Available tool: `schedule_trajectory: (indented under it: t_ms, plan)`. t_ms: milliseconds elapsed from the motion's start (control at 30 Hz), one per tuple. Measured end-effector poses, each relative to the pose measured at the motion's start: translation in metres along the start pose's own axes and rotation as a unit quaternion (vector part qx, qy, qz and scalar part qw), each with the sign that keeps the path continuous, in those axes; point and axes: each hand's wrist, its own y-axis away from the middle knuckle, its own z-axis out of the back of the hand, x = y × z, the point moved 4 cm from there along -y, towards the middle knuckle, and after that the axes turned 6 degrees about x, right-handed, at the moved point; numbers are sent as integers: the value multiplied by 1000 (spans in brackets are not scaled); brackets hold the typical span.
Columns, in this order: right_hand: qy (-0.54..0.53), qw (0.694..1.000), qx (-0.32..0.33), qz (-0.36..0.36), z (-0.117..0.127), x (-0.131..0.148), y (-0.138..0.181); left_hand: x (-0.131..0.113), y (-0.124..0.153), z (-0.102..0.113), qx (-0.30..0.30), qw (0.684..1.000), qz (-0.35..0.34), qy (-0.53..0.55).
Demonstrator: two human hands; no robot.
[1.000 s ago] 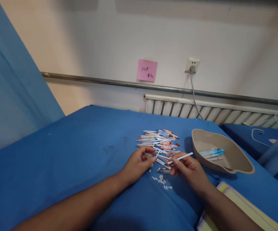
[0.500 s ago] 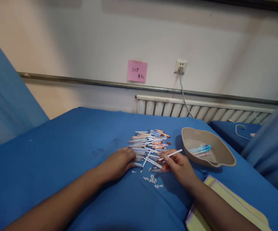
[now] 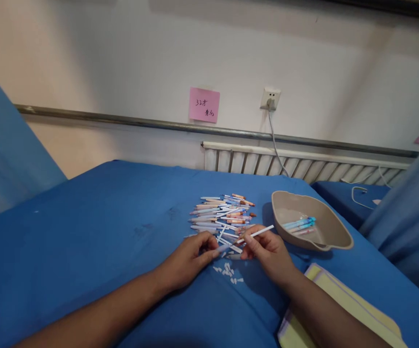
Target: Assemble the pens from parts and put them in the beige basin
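Between the thumb and fingers of my left hand (image 3: pixel 191 258) is a pale blue-lilac pen barrel (image 3: pixel 224 248), its free end pointing right. My right hand (image 3: pixel 267 251) pinches a white pen refill (image 3: pixel 262 231), its dark tip aimed left and down at the barrel's end. Whether tip and barrel touch I cannot tell. Behind both hands lies a pile of pen barrels and refills (image 3: pixel 205 219), partly hidden by my fingers. Several small white cone-shaped tips (image 3: pixel 227 270) are scattered on the blue sheet just in front.
A beige basin (image 3: pixel 333 234) with a few blue and pink pens (image 3: pixel 300 224) stands at the right. Nearer me lies a folded yellow cloth (image 3: pixel 335 304). Beyond the blue-covered surface (image 3: pixel 122 208) are a radiator (image 3: pixel 246 162) and a wall rail (image 3: pixel 129 121).
My left hand has picked the pale barrel up from the near side of the pile and brought it right, close to the refill's tip. My right hand keeps its hold on the refill.
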Motion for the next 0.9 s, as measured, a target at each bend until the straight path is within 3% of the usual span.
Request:
schedule_trajectory:
  t_ms: [400,500,600,700,800,900]
  plan:
    - [12,1000,17,13,-2,-2,1,-4,0,0,-5,1000,-8,14]
    - [18,999,39,8,-7,-1,2,-3,0,-4,6,997,5,77]
    - [21,998,61,-4,-11,0,2,-2,-1,-15,51,975,47,213]
    - [6,1000,31,-2,-6,2,2,-2,-2,-22,73,941,69,323]
    - [-22,999,-42,12,6,6,2,1,-3,-24,77,926,78,361]
    - [-30,997,-68,-3,11,5,1,4,-2,-24,89,917,85,380]
